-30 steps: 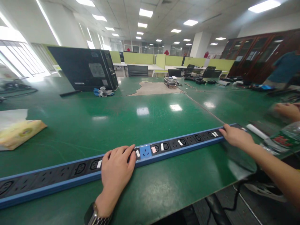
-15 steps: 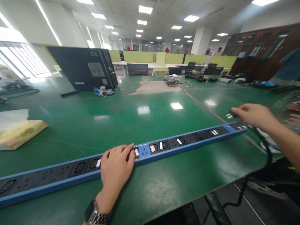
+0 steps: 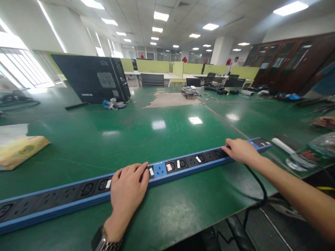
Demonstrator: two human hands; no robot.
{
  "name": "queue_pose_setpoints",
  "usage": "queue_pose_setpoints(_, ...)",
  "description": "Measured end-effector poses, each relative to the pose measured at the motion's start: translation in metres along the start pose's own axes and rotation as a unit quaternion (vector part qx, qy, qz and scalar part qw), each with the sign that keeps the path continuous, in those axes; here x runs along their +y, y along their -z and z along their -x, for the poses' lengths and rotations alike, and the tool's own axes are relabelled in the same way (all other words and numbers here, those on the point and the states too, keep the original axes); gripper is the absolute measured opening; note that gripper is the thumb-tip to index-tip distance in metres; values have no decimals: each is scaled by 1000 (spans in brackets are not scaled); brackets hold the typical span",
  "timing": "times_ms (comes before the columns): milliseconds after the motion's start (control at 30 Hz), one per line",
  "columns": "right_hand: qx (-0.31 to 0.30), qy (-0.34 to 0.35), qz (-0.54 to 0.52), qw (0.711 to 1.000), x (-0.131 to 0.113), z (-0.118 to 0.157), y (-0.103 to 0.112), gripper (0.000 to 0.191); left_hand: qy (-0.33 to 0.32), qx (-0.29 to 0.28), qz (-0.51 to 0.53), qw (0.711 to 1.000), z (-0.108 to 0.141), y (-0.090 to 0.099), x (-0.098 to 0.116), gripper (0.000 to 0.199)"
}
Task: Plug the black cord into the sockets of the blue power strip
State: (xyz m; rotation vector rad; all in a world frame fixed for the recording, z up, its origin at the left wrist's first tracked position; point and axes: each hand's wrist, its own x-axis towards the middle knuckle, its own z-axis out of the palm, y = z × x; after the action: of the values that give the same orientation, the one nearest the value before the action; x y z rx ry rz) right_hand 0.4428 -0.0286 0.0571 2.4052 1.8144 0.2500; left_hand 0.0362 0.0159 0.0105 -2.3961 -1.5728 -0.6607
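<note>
A long blue-and-black power strip (image 3: 183, 172) runs slantwise across the green table, with rows of sockets, a few of them blue, and small white stickers. My left hand (image 3: 130, 184), with a watch on its wrist, grips the strip around its middle, next to a blue socket (image 3: 159, 170). Toward the far right end, my right hand (image 3: 242, 151) is closed over the sockets on a plug that its fingers mostly hide. A black cord (image 3: 259, 179) hangs from under that hand and drops over the table's near edge. Whether the plug is in a socket I cannot see.
A black computer tower (image 3: 96, 78) lies at the back left, with gloves (image 3: 114, 104) beside it. A yellow tissue pack (image 3: 24, 150) is at the left. On the right are a plastic bottle (image 3: 316, 151) and another person's hand (image 3: 324, 122).
My right hand has moved left and down with the plug, from above the strip's right end onto its sockets. My left hand has stayed on the strip.
</note>
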Motion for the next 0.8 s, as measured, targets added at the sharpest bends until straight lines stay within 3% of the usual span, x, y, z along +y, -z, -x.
queue_pose_setpoints(100, -12, -7, -16, 1000, 2, 1, 8, 35, 6, -5, 5, 1000, 0, 0, 1, 34)
queue_pose_setpoints(200, 37, -36, -68, 996, -1, 2, 31, 36, 11, -10, 9, 1000, 0, 1, 3, 34)
queue_pose_setpoints(267, 51, -27, -138, 989, -14, 4, 48, 34, 13, -9, 10, 1000, 0, 1, 3, 34)
queue_pose_setpoints(367, 11, 47, -212, 976, -50, 7, 62, 27, 13, -7, 11, 1000, -1, 2, 3, 34)
queue_pose_setpoints(533, -21, 110, -259, 959, -103, 5, 50, 24, 9, -9, 12, 1000, 1, 2, 2, 34)
queue_pose_setpoints(633, -22, 121, -262, 957, -117, 4, 42, 23, 14, -9, 20, 1000, 1, 1, 3, 34)
queue_pose_setpoints(800, -1, 101, -173, 980, -133, 8, 38, 20, 27, -6, 48, 998, -2, -3, 1, 32)
